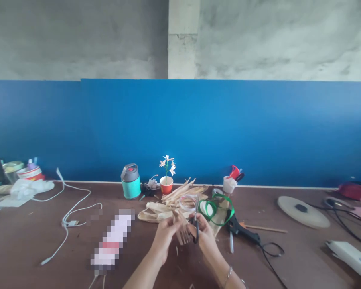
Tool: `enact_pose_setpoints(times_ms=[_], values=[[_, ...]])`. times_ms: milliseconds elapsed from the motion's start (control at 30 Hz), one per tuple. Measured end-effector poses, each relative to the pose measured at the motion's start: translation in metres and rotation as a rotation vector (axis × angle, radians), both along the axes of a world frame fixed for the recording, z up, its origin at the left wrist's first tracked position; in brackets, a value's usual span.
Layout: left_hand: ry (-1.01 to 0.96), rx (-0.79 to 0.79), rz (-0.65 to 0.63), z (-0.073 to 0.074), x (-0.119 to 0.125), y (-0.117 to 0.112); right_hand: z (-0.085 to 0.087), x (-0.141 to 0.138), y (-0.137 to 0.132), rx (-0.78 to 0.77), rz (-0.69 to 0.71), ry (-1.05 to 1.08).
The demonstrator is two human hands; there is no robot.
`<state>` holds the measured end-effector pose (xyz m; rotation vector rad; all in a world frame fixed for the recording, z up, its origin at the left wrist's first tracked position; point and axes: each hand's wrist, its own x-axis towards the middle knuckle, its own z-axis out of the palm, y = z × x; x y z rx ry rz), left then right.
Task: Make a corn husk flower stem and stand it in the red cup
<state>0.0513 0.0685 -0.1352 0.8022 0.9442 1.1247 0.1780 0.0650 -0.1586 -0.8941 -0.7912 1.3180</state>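
My left hand (165, 237) grips a pale, fringed piece of dried corn husk (181, 230), which is cut into narrow strips. My right hand (206, 237) holds black-handled scissors (195, 224), their blades pointing up and away from me beside the husk. Small husk scraps lie on the brown table (48, 245) under my hands. Just beyond them is a heap of dried corn husks (174, 202), and a loop of green ribbon (213, 210) rests on its right side.
A black glue gun (243, 230) with a trailing cord lies right of my hands. Beyond stand a teal flask (130, 182) and a red cup holding a white flower (166, 184). A pixelated object (112, 241) and a white cable (69, 212) lie to the left.
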Motion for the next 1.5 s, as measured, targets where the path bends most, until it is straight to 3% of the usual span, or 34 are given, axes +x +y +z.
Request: enact_pose_setpoints(times_ms=[200, 500, 700, 967, 1167, 1500], values=[[-0.028, 0.000, 0.106, -0.007, -0.007, 0.003, -0.003, 0.001, 0.001, -0.014, 0.034, -0.046], [-0.222, -0.041, 0.393, 0.000, -0.019, 0.012, -0.008, -0.002, -0.007, -0.048, 0.359, -0.256], [-0.299, -0.111, 0.440, 0.002, -0.019, 0.014, -0.006, -0.008, -0.013, -0.056, 0.488, -0.296], [-0.203, -0.035, 0.420, 0.010, -0.016, 0.006, 0.004, -0.006, -0.017, 0.004, 0.425, -0.208], [-0.128, 0.038, 0.422, 0.005, -0.016, 0.005, 0.000, -0.004, -0.014, 0.004, 0.417, -0.211], [-0.036, 0.056, 0.636, 0.000, -0.019, 0.008, -0.005, -0.005, -0.015, 0.041, 0.525, -0.189]])
